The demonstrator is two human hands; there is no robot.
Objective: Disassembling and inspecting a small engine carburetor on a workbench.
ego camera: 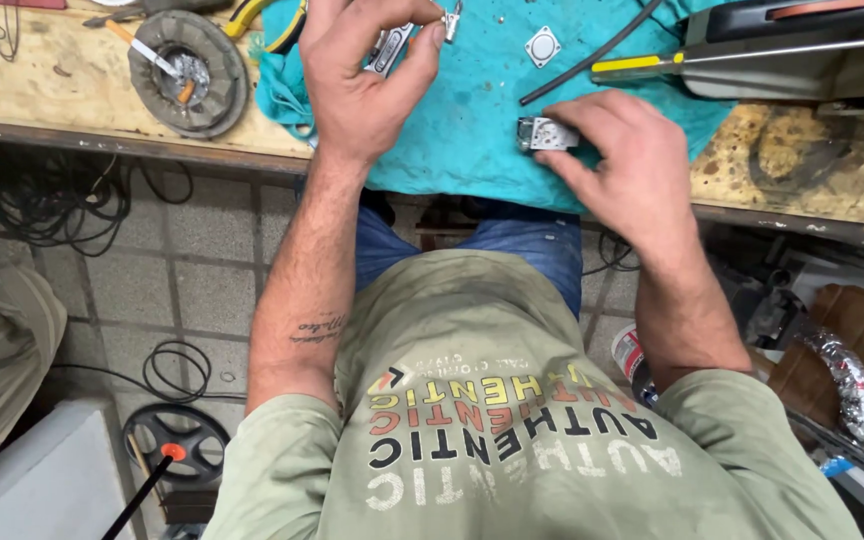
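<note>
Lying across a worn wooden bench (pixel 72 90): a teal cloth (pixel 472 110), spread under both hands. Resting at the left on the bench: a round ashtray (pixel 190 72) with cigarette butts. Hovering over the cloth: left hand (pixel 362 75), fingers curled and pinching a small flat metal part (pixel 389 48). Pressing down near the cloth's front edge: right hand (pixel 622 160), fingertips grasping a small metal block (pixel 546 134). Lying beyond, apart from both hands: a square white plate (pixel 542 46).

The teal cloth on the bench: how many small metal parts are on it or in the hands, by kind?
Grey metal block under the right hand: 1
Flat square plate with a round hole: 1
Silver pieces in the left hand: 2
Total: 4
</note>
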